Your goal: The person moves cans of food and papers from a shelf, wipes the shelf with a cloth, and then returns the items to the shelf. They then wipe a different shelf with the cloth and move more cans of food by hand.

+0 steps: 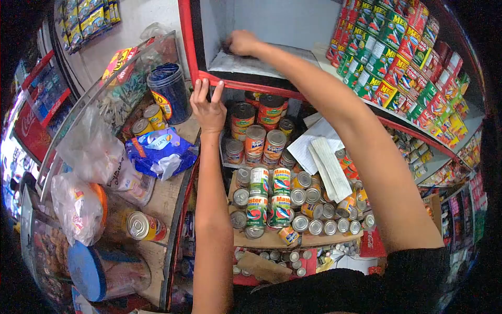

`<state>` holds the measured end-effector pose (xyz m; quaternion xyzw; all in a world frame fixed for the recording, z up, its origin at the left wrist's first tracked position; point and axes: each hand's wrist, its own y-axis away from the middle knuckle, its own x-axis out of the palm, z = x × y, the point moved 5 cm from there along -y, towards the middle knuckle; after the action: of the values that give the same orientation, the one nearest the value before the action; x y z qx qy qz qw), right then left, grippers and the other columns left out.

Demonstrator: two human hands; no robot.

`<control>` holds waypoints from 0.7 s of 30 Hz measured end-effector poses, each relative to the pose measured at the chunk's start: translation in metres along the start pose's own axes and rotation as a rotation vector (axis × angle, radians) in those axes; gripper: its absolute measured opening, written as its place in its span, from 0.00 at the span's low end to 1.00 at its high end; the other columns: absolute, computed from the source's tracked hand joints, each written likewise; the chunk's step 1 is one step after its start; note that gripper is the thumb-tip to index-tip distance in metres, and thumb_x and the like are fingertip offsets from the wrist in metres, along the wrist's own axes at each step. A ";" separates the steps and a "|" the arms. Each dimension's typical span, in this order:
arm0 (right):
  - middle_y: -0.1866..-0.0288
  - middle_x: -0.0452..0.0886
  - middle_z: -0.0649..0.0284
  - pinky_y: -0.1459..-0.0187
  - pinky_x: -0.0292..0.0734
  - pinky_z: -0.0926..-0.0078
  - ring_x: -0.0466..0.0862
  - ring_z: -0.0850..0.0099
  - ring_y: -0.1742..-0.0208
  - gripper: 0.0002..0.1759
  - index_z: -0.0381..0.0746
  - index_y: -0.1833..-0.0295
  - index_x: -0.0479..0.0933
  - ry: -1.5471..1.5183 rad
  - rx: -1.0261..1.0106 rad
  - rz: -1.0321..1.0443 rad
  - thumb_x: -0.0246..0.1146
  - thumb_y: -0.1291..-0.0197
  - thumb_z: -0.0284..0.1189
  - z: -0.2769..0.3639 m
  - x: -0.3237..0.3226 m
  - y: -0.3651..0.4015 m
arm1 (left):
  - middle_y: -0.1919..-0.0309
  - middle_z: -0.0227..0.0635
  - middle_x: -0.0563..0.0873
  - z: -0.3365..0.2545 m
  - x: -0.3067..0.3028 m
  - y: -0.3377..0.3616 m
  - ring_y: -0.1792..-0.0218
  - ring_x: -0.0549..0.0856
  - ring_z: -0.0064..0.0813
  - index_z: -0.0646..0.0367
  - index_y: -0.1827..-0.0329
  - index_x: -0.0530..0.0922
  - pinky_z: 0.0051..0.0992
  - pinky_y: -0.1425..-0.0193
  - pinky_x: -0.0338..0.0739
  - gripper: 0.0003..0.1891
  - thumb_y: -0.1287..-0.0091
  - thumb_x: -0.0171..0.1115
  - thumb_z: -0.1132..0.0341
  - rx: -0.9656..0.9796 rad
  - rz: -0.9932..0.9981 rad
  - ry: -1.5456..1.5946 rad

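My left hand (208,107) rests with its fingers apart on the red-edged frame (235,83) of a shelf compartment, holding nothing. Inside that compartment, near its left wall, my right hand (242,43) is closed over something dark, too small and shadowed to make out. The grey shelf floor (261,65) shows beneath and to the right of it. Under the frame stand orange-labelled cans (255,141). Lower down, green and red sardine cans (257,209) are stacked two high among many smaller tins (315,226).
Rows of stacked cans (384,60) fill the upper right shelf. Folded papers (330,170) lie over tins. On the left counter are a blue wipes pack (161,152), plastic bags (89,149), a dark jar (170,94), a single can (145,226) and a blue-lidded container (86,272).
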<state>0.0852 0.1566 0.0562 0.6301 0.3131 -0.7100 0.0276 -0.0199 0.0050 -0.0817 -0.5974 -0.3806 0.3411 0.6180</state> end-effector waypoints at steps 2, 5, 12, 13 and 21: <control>0.59 0.82 0.51 0.52 0.75 0.59 0.81 0.53 0.57 0.16 0.39 0.58 0.81 -0.022 -0.025 -0.071 0.58 0.55 0.30 0.032 -0.009 0.026 | 0.41 0.38 0.66 0.000 -0.001 -0.001 0.37 0.66 0.44 0.42 0.40 0.67 0.41 0.40 0.66 0.33 0.50 0.59 0.81 0.015 0.008 0.001; 0.61 0.83 0.49 0.54 0.77 0.62 0.83 0.57 0.60 0.15 0.35 0.60 0.81 -0.244 -0.129 0.029 0.57 0.55 0.27 0.057 -0.051 0.065 | 0.41 0.42 0.66 -0.002 0.001 -0.001 0.37 0.66 0.47 0.45 0.40 0.67 0.42 0.36 0.64 0.32 0.49 0.56 0.83 0.026 0.013 0.013; 0.63 0.84 0.57 0.59 0.77 0.67 0.83 0.66 0.64 0.19 0.39 0.58 0.82 -0.982 -0.001 -0.320 0.52 0.56 0.20 -0.007 -0.077 0.050 | 0.42 0.38 0.66 -0.002 0.000 -0.001 0.38 0.67 0.43 0.41 0.41 0.67 0.41 0.43 0.68 0.34 0.52 0.59 0.82 0.012 -0.006 -0.007; 0.62 0.84 0.56 0.58 0.77 0.67 0.83 0.65 0.63 0.19 0.39 0.57 0.82 -0.603 -0.096 -0.339 0.52 0.55 0.21 0.001 -0.081 0.056 | 0.42 0.38 0.66 -0.001 0.000 0.000 0.38 0.67 0.43 0.41 0.41 0.67 0.41 0.43 0.68 0.34 0.52 0.59 0.82 0.017 0.000 0.001; 0.58 0.82 0.46 0.51 0.73 0.67 0.82 0.60 0.57 0.28 0.31 0.53 0.78 -0.251 -0.059 0.121 0.68 0.57 0.40 0.024 -0.025 0.050 | 0.41 0.38 0.66 -0.001 0.001 0.000 0.37 0.67 0.43 0.41 0.40 0.67 0.41 0.41 0.67 0.34 0.52 0.60 0.81 0.019 -0.010 -0.028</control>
<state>0.0912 0.0968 0.0585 0.5530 0.2894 -0.7708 0.1279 -0.0190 0.0055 -0.0814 -0.5845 -0.3891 0.3500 0.6201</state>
